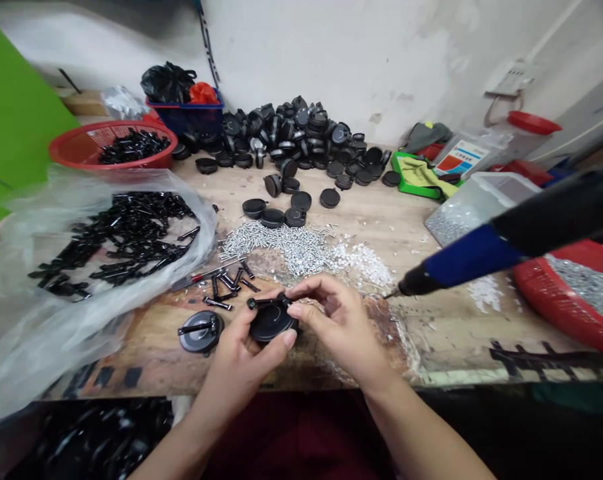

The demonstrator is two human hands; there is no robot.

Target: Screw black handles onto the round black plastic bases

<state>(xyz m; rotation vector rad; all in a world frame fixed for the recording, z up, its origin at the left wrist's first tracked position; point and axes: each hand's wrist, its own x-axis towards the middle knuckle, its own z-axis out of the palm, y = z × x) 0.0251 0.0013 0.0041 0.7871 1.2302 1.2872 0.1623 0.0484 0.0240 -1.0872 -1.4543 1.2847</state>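
Note:
My left hand is closed round a round black disc-shaped part, holding it a little above the bench. Across the top of that disc lies a short black bar. My right hand pinches at the disc's upper right edge, where the bar's end meets it; what exactly the fingertips hold is partly hidden. Left of my hands, another black disc with a bar on it rests on the wood. Several loose black bars lie just behind it, near a red-handled screwdriver.
A blue and black power screwdriver juts in from the right. Small metal screws and white bits are heaped ahead. Black discs pile against the wall. At left are a plastic bag and red basket; at right, a red bowl.

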